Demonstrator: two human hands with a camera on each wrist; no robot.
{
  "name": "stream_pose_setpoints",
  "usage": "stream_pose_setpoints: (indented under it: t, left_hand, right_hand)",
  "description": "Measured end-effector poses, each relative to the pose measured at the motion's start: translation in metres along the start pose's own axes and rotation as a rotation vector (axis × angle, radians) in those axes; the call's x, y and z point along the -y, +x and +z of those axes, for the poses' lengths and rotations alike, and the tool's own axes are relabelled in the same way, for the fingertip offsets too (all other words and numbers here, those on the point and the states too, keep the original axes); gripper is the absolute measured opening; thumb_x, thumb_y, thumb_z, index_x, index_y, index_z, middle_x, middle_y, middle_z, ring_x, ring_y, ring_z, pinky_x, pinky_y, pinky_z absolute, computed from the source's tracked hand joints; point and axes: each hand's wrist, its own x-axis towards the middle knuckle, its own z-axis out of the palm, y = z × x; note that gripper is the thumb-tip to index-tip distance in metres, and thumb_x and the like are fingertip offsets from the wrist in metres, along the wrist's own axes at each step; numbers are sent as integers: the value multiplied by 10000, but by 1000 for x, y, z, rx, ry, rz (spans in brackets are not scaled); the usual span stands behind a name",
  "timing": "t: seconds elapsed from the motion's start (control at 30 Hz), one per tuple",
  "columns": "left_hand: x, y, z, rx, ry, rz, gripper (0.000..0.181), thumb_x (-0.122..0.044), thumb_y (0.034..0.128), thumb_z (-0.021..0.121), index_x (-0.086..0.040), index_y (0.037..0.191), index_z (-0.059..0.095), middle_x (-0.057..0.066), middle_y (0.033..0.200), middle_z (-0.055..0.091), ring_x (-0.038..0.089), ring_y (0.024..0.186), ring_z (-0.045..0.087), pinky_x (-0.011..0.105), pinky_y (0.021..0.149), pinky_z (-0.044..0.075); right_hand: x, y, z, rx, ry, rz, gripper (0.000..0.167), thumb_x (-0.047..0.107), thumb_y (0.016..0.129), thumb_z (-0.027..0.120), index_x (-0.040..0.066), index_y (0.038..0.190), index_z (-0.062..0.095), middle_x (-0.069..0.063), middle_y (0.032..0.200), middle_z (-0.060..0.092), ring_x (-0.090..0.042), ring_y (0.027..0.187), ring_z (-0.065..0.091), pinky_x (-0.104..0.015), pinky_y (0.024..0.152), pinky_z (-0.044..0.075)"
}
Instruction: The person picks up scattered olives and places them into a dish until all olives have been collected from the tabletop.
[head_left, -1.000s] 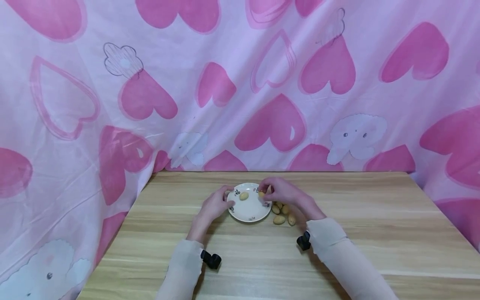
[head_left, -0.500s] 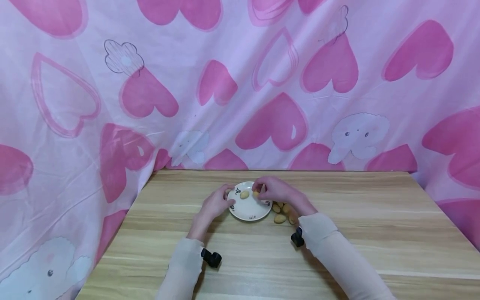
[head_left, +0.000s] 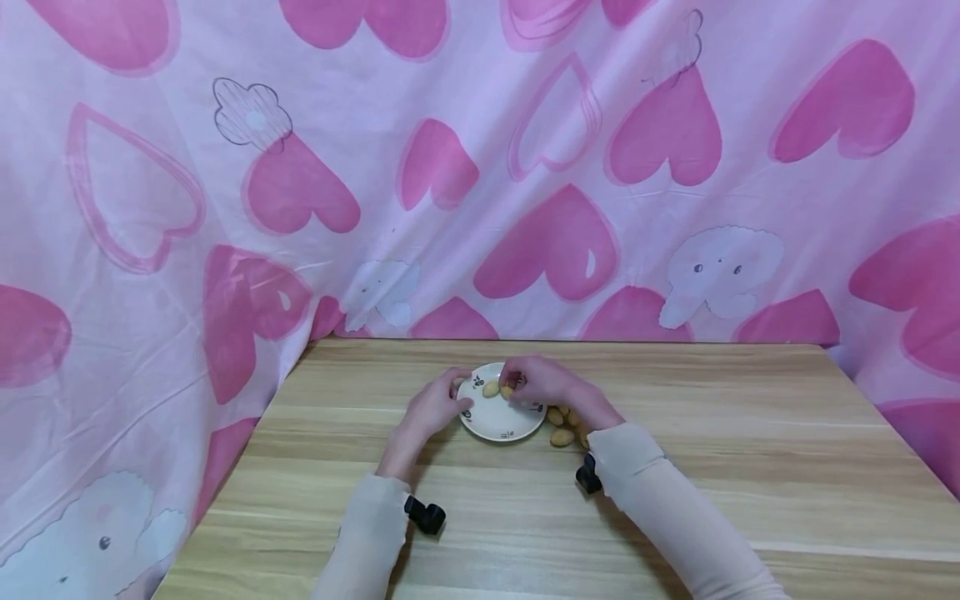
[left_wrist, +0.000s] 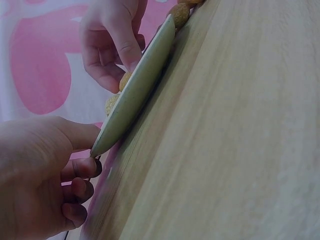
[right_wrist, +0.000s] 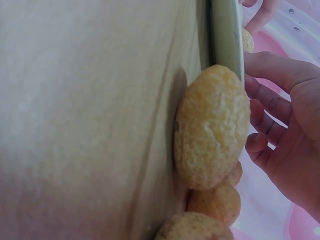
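Note:
A white plate with a dark printed pattern stands on the table, and my left hand grips its left rim between thumb and fingers. One small yellow-brown potato-like item lies on the plate. Beside it, my right hand reaches over the plate and pinches a second item. In the left wrist view that pinched item shows at the fingertips, behind the plate's rim. Several more such items lie in a cluster against the plate's right side, partly under the right forearm.
The wooden table extends around the plate. Behind it hangs a pink cloth with hearts. A small black camera is strapped at each wrist, the left one and the right one.
My right hand has moved left over the plate with the pinched item, which has come down next to the one lying there. The left hand has stayed at the rim.

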Motion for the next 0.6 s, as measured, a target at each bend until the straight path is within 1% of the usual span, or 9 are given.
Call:
stream_pose_setpoints:
  t: [0.2,0.33,0.4,0.6]
  left_hand:
    - [1,1,1,-4,5,-2,526,-258,895,716,-186,1392,558,8,853,552,157,717,496,303,636,379]
    - [0,0,1,-8,4,2,525,-251,892,717,-181,1389,560,6,847,548,157,713,491,303,633,377]
    - [0,0,1,-9,4,2,526,-244,889,720,-177,1386,562,5,841,548,156,707,491,303,630,378]
    - [0,1,1,-7,2,1,526,-240,888,720,-176,1386,562,4,842,549,154,710,491,300,632,380]
  right_hand:
    - [0,0,2,-7,-14,8,164,117,861,757,172,1004,697,23,947,657,-156,907,580,-321,840,481]
    - [-1,-3,1,-16,-10,-12,160,117,861,754,138,1011,702,-14,962,670,-186,916,595,-344,849,487]
    - [-2,-5,1,-19,-4,-14,165,121,866,748,128,1024,701,-19,981,678,-179,926,606,-346,857,497]
    - [-5,-13,-2,-41,30,25,152,178,894,730,170,1042,697,24,1020,684,-125,935,619,-330,851,523]
